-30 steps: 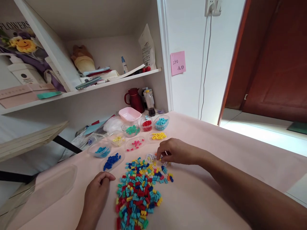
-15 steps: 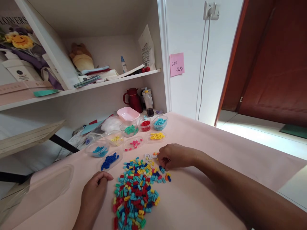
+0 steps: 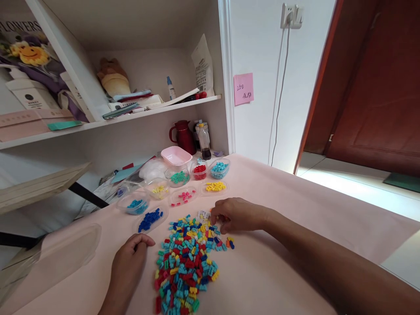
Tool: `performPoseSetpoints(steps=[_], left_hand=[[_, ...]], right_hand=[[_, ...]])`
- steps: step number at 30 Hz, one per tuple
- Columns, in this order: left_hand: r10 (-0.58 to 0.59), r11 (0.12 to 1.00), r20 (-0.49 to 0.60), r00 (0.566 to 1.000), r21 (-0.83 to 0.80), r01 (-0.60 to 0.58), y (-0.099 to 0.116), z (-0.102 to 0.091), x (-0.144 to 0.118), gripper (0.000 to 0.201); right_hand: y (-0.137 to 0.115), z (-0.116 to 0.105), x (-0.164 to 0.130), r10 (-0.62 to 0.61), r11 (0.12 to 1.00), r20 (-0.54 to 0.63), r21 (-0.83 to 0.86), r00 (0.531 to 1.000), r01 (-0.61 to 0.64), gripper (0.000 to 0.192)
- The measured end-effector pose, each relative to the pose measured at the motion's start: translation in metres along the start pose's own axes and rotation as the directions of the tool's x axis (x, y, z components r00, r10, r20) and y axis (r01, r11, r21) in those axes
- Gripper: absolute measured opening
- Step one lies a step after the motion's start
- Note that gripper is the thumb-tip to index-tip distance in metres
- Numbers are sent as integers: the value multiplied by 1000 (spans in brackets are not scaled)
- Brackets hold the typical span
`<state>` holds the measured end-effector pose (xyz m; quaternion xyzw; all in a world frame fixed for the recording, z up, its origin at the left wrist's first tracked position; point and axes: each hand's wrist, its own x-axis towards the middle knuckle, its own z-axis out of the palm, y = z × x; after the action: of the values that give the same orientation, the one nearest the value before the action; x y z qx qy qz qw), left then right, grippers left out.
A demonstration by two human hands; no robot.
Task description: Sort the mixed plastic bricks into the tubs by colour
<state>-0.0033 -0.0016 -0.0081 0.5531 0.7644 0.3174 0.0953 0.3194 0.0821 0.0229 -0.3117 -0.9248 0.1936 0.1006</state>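
The right hand (image 3: 238,215) lies on the pink tabletop (image 3: 295,210) at the far right edge of the brick pile (image 3: 188,262), fingers curled down and pinched among the small bricks there. Whether it actually has one between its fingertips I cannot tell; the fingers cover the spot. The left hand (image 3: 129,264) rests on the tabletop just left of the pile, loosely curled, knuckles up, grasping nothing that shows.

The pile is a loose heap of tiny bricks, teal, red, yellow, blue and a few white, spread between the two hands and running toward the near edge. A few strays (image 3: 230,243) lie just beside the right hand's wrist side.

Beyond the pile stand small clear tubs, each with one colour: blue bricks (image 3: 150,218) nearest the left hand, then teal (image 3: 134,204), pale yellow (image 3: 159,190) and pink (image 3: 183,196) ones, and a shallow lid of yellow bricks (image 3: 215,187) just past the right hand. Behind those sit tubs of green (image 3: 179,177), red (image 3: 199,169) and light blue (image 3: 219,167) bricks, and an empty-looking pink tray (image 3: 176,155). A large clear lid (image 3: 62,251) lies at the left of the tabletop.

At the back, a dark red jug (image 3: 182,133) and a bottle (image 3: 204,140) stand under a shelf (image 3: 147,111) crowded with papers. A pink note (image 3: 243,89) is stuck on the wall, and a cable hangs from a socket (image 3: 291,15).
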Motion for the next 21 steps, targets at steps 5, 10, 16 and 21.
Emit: performPoseSetpoints(steps=[5, 10, 16, 21], left_hand=[[9, 1000, 6, 1000, 3, -9, 2, 0, -1, 23], [-12, 1000, 22, 1000, 9, 11, 2, -1, -2, 22], [8, 1000, 17, 1000, -3, -8, 2, 0, -3, 22], [-15, 1000, 25, 1000, 2, 15, 0, 1, -2, 22]], right_hand=[[-2, 3, 2, 6, 1000, -33, 10, 999, -6, 32], [-4, 3, 2, 1, 1000, -32, 7, 999, -1, 22], [-2, 4, 2, 19, 1000, -15, 18, 1000, -19, 28], [0, 5, 3, 14, 1000, -7, 16, 1000, -14, 33]])
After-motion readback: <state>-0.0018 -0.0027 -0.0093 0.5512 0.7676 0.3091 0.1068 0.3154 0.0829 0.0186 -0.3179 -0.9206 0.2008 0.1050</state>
